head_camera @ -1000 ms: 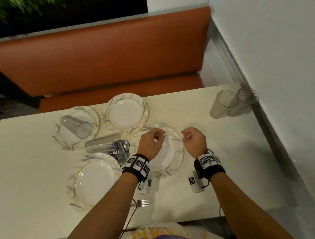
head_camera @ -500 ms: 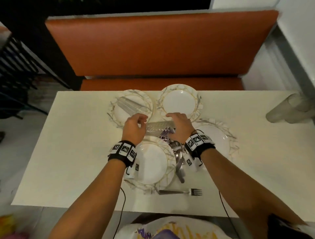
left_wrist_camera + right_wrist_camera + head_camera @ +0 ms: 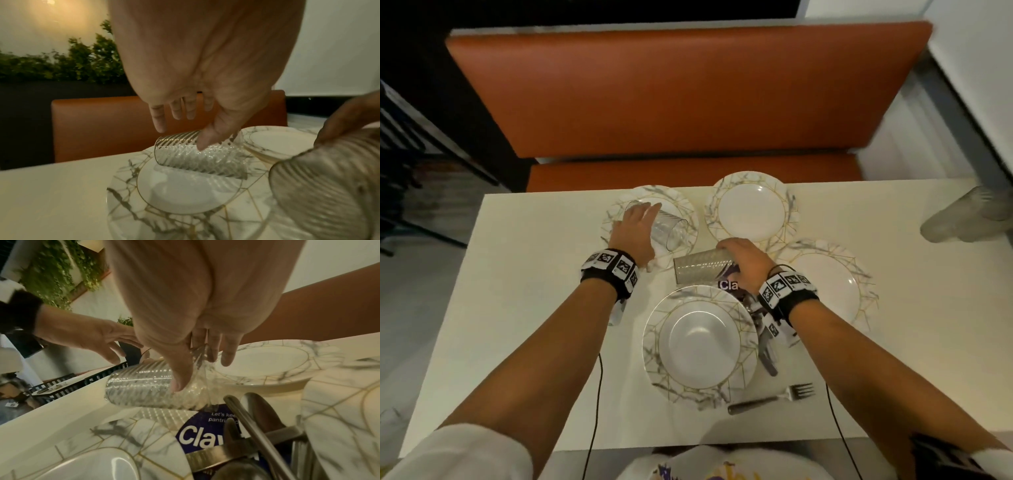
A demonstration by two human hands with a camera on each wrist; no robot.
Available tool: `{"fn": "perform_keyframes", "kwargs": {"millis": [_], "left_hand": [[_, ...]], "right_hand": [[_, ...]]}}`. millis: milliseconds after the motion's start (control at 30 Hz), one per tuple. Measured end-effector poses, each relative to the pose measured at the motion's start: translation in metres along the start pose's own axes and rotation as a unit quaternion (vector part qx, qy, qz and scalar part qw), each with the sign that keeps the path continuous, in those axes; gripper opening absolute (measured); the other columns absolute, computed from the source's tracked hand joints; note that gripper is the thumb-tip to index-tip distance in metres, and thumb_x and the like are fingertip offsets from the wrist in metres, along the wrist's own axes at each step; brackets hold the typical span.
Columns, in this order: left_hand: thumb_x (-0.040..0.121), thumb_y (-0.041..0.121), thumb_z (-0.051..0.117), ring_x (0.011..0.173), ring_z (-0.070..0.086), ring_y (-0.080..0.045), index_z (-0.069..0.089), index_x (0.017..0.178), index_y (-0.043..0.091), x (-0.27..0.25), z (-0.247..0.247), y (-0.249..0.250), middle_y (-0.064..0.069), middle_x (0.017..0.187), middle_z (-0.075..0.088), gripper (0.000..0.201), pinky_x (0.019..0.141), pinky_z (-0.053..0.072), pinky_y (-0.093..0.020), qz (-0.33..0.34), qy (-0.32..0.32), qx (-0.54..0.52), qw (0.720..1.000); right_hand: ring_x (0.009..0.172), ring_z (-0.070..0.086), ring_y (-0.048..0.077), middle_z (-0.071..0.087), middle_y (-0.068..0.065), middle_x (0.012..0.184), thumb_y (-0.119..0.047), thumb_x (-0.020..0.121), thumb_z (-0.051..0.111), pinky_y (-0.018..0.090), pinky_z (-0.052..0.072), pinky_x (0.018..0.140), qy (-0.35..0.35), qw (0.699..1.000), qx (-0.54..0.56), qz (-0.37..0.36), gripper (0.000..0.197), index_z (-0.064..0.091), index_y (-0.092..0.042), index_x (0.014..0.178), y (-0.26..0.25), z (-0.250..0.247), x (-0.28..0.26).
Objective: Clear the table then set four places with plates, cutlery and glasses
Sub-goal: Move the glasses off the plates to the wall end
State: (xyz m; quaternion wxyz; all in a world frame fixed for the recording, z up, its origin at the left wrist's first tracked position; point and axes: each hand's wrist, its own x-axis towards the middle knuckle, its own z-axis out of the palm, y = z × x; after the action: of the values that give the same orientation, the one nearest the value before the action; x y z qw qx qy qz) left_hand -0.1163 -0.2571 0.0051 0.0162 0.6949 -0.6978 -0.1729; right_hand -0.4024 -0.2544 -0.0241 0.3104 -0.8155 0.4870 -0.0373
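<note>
Four marbled, gold-lined plates sit on the white table (image 3: 517, 308). A clear ribbed glass (image 3: 671, 233) (image 3: 201, 160) lies on its side on the far-left plate (image 3: 681, 205). My left hand (image 3: 637, 222) (image 3: 180, 136) is spread over it with straight fingers, the thumb touching its side. A second ribbed glass (image 3: 702, 270) (image 3: 139, 386) lies on its side in the middle. My right hand (image 3: 736, 253) (image 3: 202, 373) grips its right end, thumb on the near side and fingers on the far side.
A can (image 3: 727, 285) with a purple label holds several pieces of cutlery beside the near plate (image 3: 698, 342). A fork (image 3: 774, 399) lies near the front edge. Two glasses (image 3: 955, 222) stand at the far right. An orange bench (image 3: 688, 96) runs behind the table.
My left hand has moved away from the middle glass, left and farther out, over the glass on the far-left plate. My right hand stays on the middle glass.
</note>
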Motion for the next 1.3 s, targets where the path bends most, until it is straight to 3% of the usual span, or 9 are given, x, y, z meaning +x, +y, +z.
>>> {"fn": "perform_keyframes", "kwargs": {"millis": [133,300,500,667,767,900,1000,1133,1300], "left_hand": [[0.080,-0.007,0.065,0.160,0.006,-0.027,0.013,0.165,0.029,0.021,-0.004,0.000,-0.002,0.173,0.009,0.106,0.123,0.026,-0.058,0.022,-0.062,0.080,0.995],[0.083,0.002,0.071,0.160,0.005,-0.025,0.019,0.163,0.032,0.035,0.007,-0.001,0.000,0.173,0.010,0.101,0.123,0.022,-0.058,0.048,-0.079,0.118,0.989],[0.085,0.030,0.076,0.155,0.026,-0.026,0.040,0.154,0.027,0.033,0.016,0.007,-0.002,0.163,0.038,0.078,0.122,0.026,-0.054,0.065,-0.013,0.106,0.992],[0.074,0.057,0.076,0.130,0.054,-0.031,0.052,0.140,0.023,0.025,-0.001,0.033,-0.005,0.138,0.063,0.078,0.108,0.040,-0.052,0.070,0.092,0.080,0.990],[0.072,0.063,0.077,0.120,0.058,-0.033,0.054,0.137,0.021,0.018,-0.013,0.071,-0.006,0.132,0.064,0.080,0.101,0.046,-0.051,0.084,0.125,0.021,0.988],[0.074,0.071,0.074,0.122,0.058,-0.026,0.048,0.140,0.021,0.007,-0.012,0.143,-0.002,0.135,0.061,0.087,0.099,0.052,-0.049,0.062,0.121,-0.099,0.986],[0.074,0.070,0.076,0.123,0.056,-0.017,0.044,0.142,0.024,-0.001,0.003,0.206,0.004,0.137,0.059,0.088,0.098,0.051,-0.041,0.053,0.094,-0.193,0.975],[0.073,0.067,0.080,0.121,0.056,-0.014,0.045,0.144,0.021,-0.003,0.030,0.297,0.005,0.135,0.059,0.091,0.101,0.051,-0.037,0.064,0.054,-0.292,0.953],[0.073,0.051,0.089,0.119,0.059,-0.017,0.048,0.139,0.017,0.002,0.070,0.406,0.002,0.132,0.060,0.085,0.099,0.051,-0.034,0.074,0.012,-0.354,0.932]], "right_hand": [[0.131,0.045,0.020,0.050,0.002,0.142,-0.007,0.080,0.076,0.031,0.035,0.113,0.012,0.999,0.048,0.007,0.070,0.046,-0.019,0.142,0.004,-0.006,-0.005],[0.127,0.048,0.019,0.052,0.000,0.142,-0.011,0.080,0.078,0.032,0.038,0.110,0.012,0.996,0.078,0.031,0.071,0.047,-0.021,0.143,0.006,-0.021,-0.014],[0.117,0.051,0.010,0.058,-0.007,0.133,-0.025,0.080,0.083,0.027,0.039,0.100,0.025,0.980,0.181,0.083,0.068,0.052,-0.022,0.140,0.015,-0.050,-0.037],[0.111,0.058,0.011,0.063,-0.006,0.119,-0.030,0.078,0.083,0.029,0.047,0.093,0.119,0.945,0.279,0.124,0.058,0.058,-0.025,0.130,0.037,-0.071,-0.057],[0.105,0.060,0.012,0.062,-0.003,0.121,-0.026,0.080,0.083,0.026,0.051,0.086,0.182,0.909,0.343,0.149,0.059,0.055,-0.023,0.131,0.054,-0.086,-0.073],[0.106,0.064,0.023,0.062,-0.001,0.120,-0.025,0.080,0.084,0.045,0.061,0.082,0.233,0.862,0.409,0.187,0.063,0.052,-0.023,0.134,0.088,-0.104,-0.104],[0.110,0.064,0.021,0.065,-0.001,0.119,-0.031,0.077,0.087,0.038,0.059,0.086,0.261,0.842,0.421,0.212,0.069,0.051,-0.022,0.135,0.121,-0.116,-0.132],[0.107,0.064,0.012,0.065,-0.005,0.119,-0.042,0.067,0.091,0.030,0.055,0.091,0.289,0.856,0.354,0.241,0.082,0.050,-0.021,0.135,0.172,-0.143,-0.181],[0.110,0.053,0.022,0.055,0.002,0.120,-0.043,0.059,0.091,0.036,0.049,0.093,0.342,0.897,0.151,0.237,0.089,0.050,-0.018,0.133,0.241,-0.168,-0.235]]}}
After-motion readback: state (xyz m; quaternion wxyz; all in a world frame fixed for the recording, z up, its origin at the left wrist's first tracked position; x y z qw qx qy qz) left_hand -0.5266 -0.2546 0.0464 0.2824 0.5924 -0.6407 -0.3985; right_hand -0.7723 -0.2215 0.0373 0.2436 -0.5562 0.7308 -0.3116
